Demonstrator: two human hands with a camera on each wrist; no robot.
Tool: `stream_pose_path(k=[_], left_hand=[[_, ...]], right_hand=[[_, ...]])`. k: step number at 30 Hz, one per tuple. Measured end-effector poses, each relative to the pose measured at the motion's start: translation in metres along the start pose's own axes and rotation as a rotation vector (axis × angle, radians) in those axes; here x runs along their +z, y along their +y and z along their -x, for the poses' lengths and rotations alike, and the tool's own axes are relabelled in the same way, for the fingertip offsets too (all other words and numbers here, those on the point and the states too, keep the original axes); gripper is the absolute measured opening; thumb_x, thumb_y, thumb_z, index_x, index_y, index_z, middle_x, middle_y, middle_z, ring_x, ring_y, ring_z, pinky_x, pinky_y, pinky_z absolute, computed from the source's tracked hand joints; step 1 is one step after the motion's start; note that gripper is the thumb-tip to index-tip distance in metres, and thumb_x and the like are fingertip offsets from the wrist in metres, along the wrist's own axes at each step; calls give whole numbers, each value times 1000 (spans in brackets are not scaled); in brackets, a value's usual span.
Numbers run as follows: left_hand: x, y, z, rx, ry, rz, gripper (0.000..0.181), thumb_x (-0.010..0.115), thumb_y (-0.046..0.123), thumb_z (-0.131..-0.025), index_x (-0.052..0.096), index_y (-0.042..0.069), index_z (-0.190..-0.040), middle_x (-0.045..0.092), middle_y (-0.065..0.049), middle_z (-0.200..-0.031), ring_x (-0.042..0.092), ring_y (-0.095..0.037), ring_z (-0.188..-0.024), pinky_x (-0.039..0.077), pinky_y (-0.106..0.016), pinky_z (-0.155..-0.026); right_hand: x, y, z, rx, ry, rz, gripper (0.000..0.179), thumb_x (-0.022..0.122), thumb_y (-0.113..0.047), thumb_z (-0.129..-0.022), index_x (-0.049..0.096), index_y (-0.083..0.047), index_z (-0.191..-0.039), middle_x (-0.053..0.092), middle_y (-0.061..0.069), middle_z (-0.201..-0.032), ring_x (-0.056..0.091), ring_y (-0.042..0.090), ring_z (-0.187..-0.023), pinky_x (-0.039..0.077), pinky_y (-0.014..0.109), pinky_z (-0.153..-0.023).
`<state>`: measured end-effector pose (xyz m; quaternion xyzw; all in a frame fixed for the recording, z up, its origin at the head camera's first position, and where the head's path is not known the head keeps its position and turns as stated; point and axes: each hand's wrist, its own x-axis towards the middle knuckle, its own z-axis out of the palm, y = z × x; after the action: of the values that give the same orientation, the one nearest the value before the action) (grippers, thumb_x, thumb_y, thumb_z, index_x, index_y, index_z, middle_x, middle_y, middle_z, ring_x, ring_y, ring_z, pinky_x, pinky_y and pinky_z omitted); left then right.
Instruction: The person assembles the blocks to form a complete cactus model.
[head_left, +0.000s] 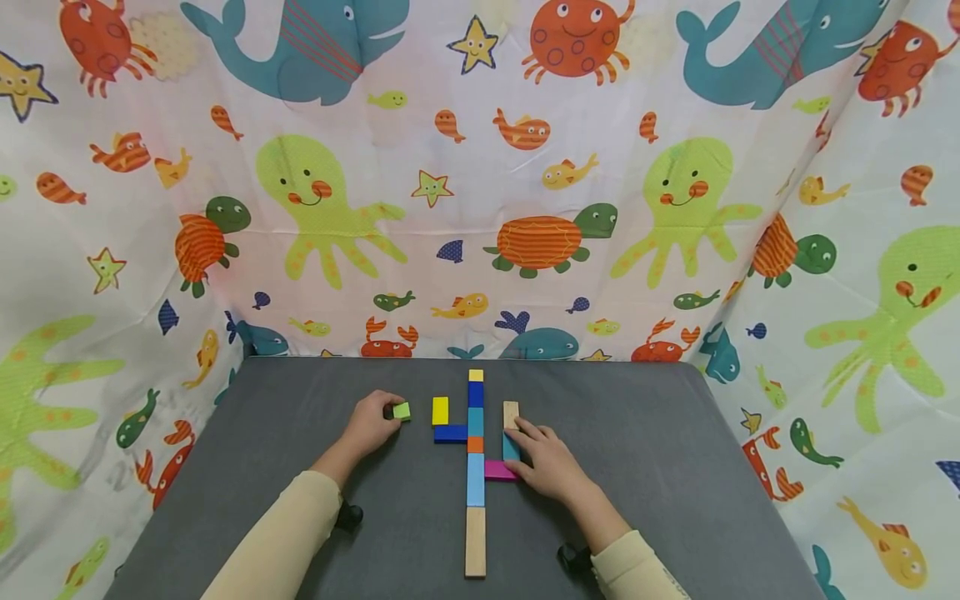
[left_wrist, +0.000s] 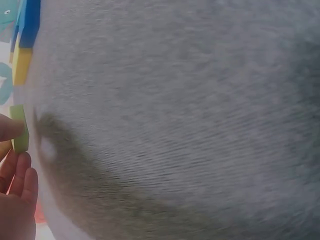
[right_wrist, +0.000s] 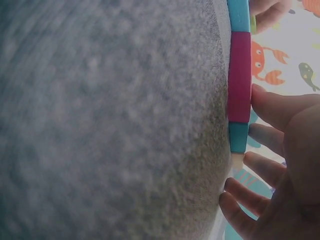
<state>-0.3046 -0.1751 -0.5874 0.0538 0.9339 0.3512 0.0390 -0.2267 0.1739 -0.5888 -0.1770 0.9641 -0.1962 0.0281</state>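
My left hand [head_left: 372, 427] pinches a small light green block [head_left: 402, 412] between thumb and fingers, left of the block arrangement; the left wrist view shows the same green block [left_wrist: 20, 128] by the fingertips. On the other side, my right hand [head_left: 551, 460] rests its fingers, loosely spread, against a teal block [head_left: 511, 447] and a plain wooden block [head_left: 511, 414]. Its thumb touches or nearly touches the magenta block [right_wrist: 240, 77]. Nearest the left hand stands a yellow block [head_left: 440, 411], touching a dark blue block [head_left: 451, 434] that lies sideways.
A straight column of blocks runs down the grey table [head_left: 637, 417]: a small yellow block [head_left: 476, 375] at the far end, blue and orange ones between, a long wooden block [head_left: 476, 542] nearest. A cloth [head_left: 465, 183] printed with sea animals hangs behind and beside the table.
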Motion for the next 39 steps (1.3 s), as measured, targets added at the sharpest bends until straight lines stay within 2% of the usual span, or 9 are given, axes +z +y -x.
stream_pose_path(k=[10,21,32,39], left_hand=[[-3,18,-17,55,21,-37,34,72,7,-91,69,5,-125,62,-14,-125,60,-29,-109,53,-47,-97],[-1,39,-32,45,6,-15,35,70,5,-92,68,6,-127,61,-15,-127,59,-31,-112,52,-48,-100],[15,50,-48,51,16,-33,37,68,1,-92,68,4,-129,60,-16,-128,60,-30,-110,53,-46,-101],[31,57,-54,39,36,-44,37,65,-1,-94,66,3,-131,58,-18,-135,56,-35,-120,50,-48,-104]], right_hand=[[2,3,0,1,-5,4,62,67,-45,-95,51,-21,-150,39,7,-161,43,38,-139,41,59,-110],[1,3,-1,8,-13,0,62,67,-45,-96,50,-22,-150,38,6,-162,42,38,-140,41,59,-110],[0,3,-2,10,-15,3,61,66,-46,-96,50,-23,-150,38,5,-162,42,36,-140,41,59,-110],[-1,2,0,17,-13,1,61,66,-46,-96,51,-23,-150,38,4,-162,42,37,-140,41,59,-110]])
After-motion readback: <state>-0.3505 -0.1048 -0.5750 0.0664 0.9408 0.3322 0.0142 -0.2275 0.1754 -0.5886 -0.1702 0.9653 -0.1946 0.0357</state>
